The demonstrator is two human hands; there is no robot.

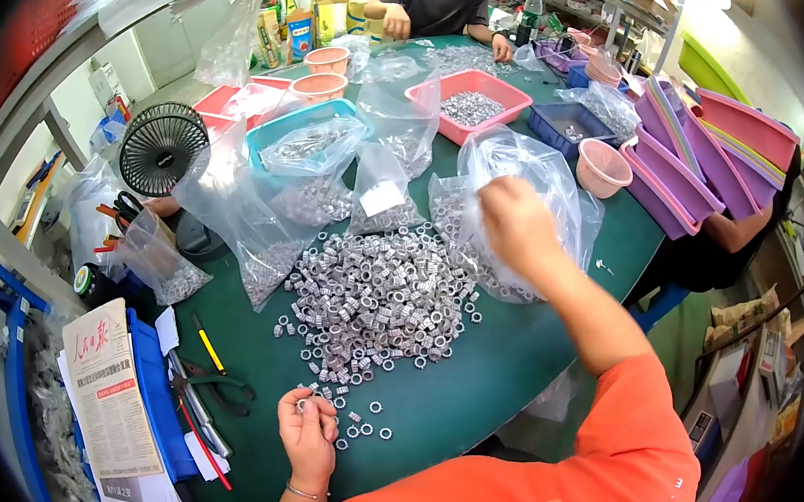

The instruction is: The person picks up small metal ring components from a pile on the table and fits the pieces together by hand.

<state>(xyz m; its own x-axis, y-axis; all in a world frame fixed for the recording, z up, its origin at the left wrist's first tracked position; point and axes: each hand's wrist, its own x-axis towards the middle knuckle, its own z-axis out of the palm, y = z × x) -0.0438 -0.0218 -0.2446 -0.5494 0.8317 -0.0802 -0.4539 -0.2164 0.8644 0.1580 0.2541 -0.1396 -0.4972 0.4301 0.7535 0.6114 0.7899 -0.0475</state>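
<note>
A large pile of small grey metal rings point(378, 301) lies on the green table point(463, 399). My left hand point(308, 438) is at the pile's near edge, its fingers closed around a small metal ring, with several loose rings just to its right. My right hand point(518, 228) is raised over an open clear plastic bag point(548, 166) at the pile's right side. The fingers of that hand are curled and blurred, and what they hold, if anything, cannot be made out. More rings show inside the bag below.
Filled clear bags, a pink tray point(513, 98) and a blue tray point(559, 132) stand behind the pile. A black fan point(162, 150), pliers point(217, 382) and a newspaper point(108, 391) are at left. Purple bins point(673, 179) lean at right. Another person point(433, 4) sits across.
</note>
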